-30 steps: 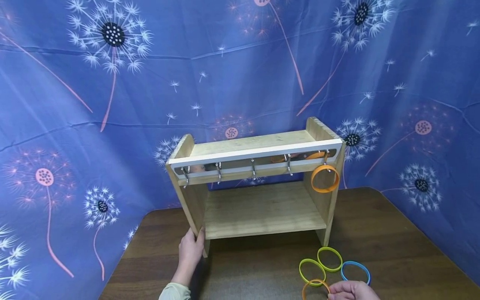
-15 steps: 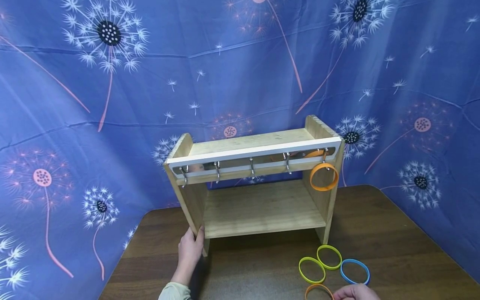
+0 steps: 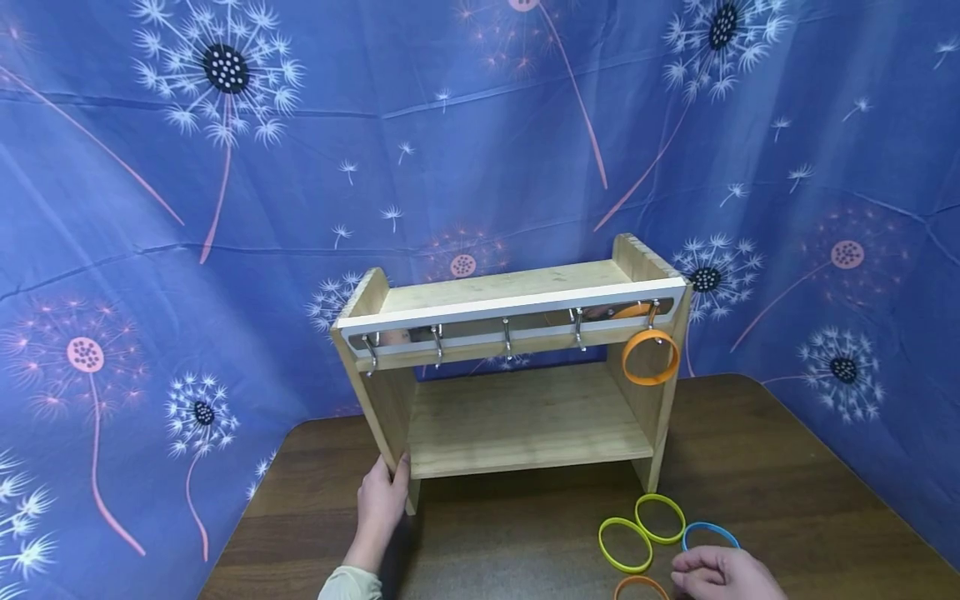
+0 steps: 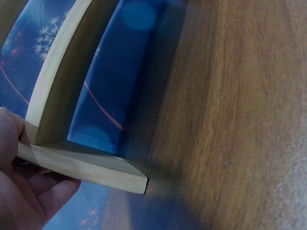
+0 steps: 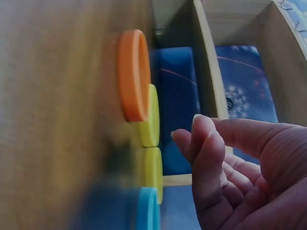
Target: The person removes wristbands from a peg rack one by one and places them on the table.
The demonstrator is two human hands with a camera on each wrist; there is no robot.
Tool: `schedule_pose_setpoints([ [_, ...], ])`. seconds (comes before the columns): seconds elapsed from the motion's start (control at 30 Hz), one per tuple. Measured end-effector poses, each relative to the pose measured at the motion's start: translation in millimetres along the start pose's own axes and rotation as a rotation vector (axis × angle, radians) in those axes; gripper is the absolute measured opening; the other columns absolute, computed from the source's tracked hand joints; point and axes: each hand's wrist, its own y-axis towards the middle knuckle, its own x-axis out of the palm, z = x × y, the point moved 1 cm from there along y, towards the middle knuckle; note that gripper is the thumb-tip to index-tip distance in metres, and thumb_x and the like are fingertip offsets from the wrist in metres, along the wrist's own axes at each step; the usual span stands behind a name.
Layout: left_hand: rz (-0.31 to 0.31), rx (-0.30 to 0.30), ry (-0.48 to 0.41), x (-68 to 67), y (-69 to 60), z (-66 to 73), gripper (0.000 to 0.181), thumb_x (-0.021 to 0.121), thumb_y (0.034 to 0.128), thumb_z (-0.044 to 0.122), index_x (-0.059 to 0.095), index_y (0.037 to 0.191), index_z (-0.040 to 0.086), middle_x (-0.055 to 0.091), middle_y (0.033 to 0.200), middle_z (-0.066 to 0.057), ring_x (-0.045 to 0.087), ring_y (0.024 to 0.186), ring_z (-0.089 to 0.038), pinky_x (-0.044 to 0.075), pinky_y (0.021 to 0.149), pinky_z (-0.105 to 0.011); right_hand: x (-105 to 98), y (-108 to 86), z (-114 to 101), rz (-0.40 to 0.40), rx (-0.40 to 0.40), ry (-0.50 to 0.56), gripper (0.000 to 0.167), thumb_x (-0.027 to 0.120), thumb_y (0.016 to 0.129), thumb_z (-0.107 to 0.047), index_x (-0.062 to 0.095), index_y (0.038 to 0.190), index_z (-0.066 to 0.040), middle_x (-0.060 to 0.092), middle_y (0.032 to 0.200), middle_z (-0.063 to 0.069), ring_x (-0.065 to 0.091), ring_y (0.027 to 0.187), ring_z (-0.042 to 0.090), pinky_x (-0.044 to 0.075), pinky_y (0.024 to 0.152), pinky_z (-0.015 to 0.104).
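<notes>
At the lower left side of a wooden shelf (image 3: 532, 421), my left hand (image 3: 381, 504) grips the edge of the side panel, thumb on the front. The left wrist view shows its fingers curled beneath the wood. My right hand (image 3: 726, 573) hovers over the table, fingers loosely bent and holding nothing. Just left of it lies an orange wristband (image 5: 127, 76). A blue wristband (image 3: 708, 525) is right behind the hand and partly covered by it. Two yellow wristbands (image 3: 627, 569) lie farther left, touching or nearly touching. Another orange wristband (image 3: 649, 381) hangs from the rightmost hook.
A metal strip with several hooks (image 3: 507, 340) runs along the shelf's upper front. The shelf stands on a brown wooden table (image 3: 757, 450). Behind it hangs a blue curtain (image 3: 525, 150) with a dandelion print.
My right hand has let go of the orange wristband, set down nearer the front edge of the view, and moved right toward the blue one. My left hand keeps its grip.
</notes>
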Motion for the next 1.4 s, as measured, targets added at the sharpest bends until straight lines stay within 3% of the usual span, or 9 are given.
schedule_pose_setpoints([
  [0.2, 0.004, 0.003, -0.007, 0.0, -0.1, -0.1, 0.022, 0.059, 0.0961, 0.027, 0.058, 0.083, 0.01, 0.06, 0.07, -0.007, 0.06, 0.07, -0.036, 0.045, 0.067, -0.053, -12, 1.5, -25, 0.072, 0.004, 0.178, 0.04, 0.067, 0.092, -0.018, 0.058, 0.113, 0.016, 0.072, 0.092, 0.009, 0.063, 0.06, 0.017, 0.052, 0.054, 0.032],
  [0.27, 0.005, 0.004, -0.006, 0.1, -0.1, -0.3, 0.022, 0.06, 0.0961, 0.027, 0.059, 0.083, 0.01, 0.06, 0.07, -0.007, 0.06, 0.07, -0.036, 0.045, 0.067, -0.054, -16, 3.2, -35, 0.119, -0.001, 0.183, 0.039, 0.065, 0.094, -0.017, 0.057, 0.115, 0.015, 0.072, 0.089, 0.006, 0.062, 0.059, 0.018, 0.052, 0.053, 0.033],
  [0.47, 0.011, 0.01, -0.007, -0.1, -0.2, -0.1, 0.021, 0.06, 0.0958, 0.027, 0.059, 0.083, 0.009, 0.06, 0.07, -0.008, 0.06, 0.07, -0.036, 0.044, 0.066, -0.053, -24, 11.2, -64, 0.363, -0.072, 0.128, 0.031, 0.064, 0.095, -0.014, 0.062, 0.117, 0.008, 0.071, 0.085, -0.003, 0.062, 0.058, 0.018, 0.053, 0.053, 0.032],
  [0.57, 0.015, 0.011, -0.008, -0.1, -0.1, -0.1, 0.021, 0.06, 0.0955, 0.027, 0.059, 0.082, 0.01, 0.06, 0.07, -0.008, 0.06, 0.069, -0.036, 0.044, 0.066, -0.053, -28, 15.9, -75, 0.426, -0.11, 0.155, 0.03, 0.063, 0.095, -0.012, 0.062, 0.119, 0.006, 0.072, 0.09, -0.006, 0.064, 0.061, 0.02, 0.053, 0.055, 0.032],
  [0.7, 0.015, 0.011, -0.009, 0.4, -0.1, -0.3, 0.022, 0.06, 0.0957, 0.027, 0.058, 0.081, 0.01, 0.059, 0.069, -0.007, 0.059, 0.068, -0.034, 0.044, 0.065, -0.052, -35, 20.6, -87, 0.449, -0.169, 0.19, 0.033, 0.062, 0.096, -0.013, 0.06, 0.122, 0.007, 0.072, 0.095, -0.01, 0.067, 0.065, 0.021, 0.053, 0.056, 0.031],
  [1.07, 0.028, 0.009, -0.012, 0.9, -1.9, 0.1, 0.022, 0.061, 0.0949, 0.027, 0.057, 0.08, 0.011, 0.057, 0.067, -0.005, 0.058, 0.067, -0.033, 0.044, 0.065, -0.052, -49, 36.7, -113, 0.453, -0.41, 0.423, 0.034, 0.061, 0.095, -0.004, 0.056, 0.127, 0.007, 0.072, 0.109, -0.003, 0.07, 0.068, 0.018, 0.053, 0.056, 0.027],
  [1.4, 0.039, 0.014, -0.01, 0.6, -1.8, 1.5, 0.024, 0.061, 0.0946, 0.027, 0.056, 0.077, 0.011, 0.056, 0.065, -0.005, 0.058, 0.066, -0.034, 0.044, 0.064, -0.052, -49, 49.3, -136, 0.557, -0.41, 0.516, 0.033, 0.066, 0.092, -0.007, 0.062, 0.124, 0.0, 0.073, 0.1, -0.005, 0.069, 0.063, 0.014, 0.052, 0.055, 0.023],
])
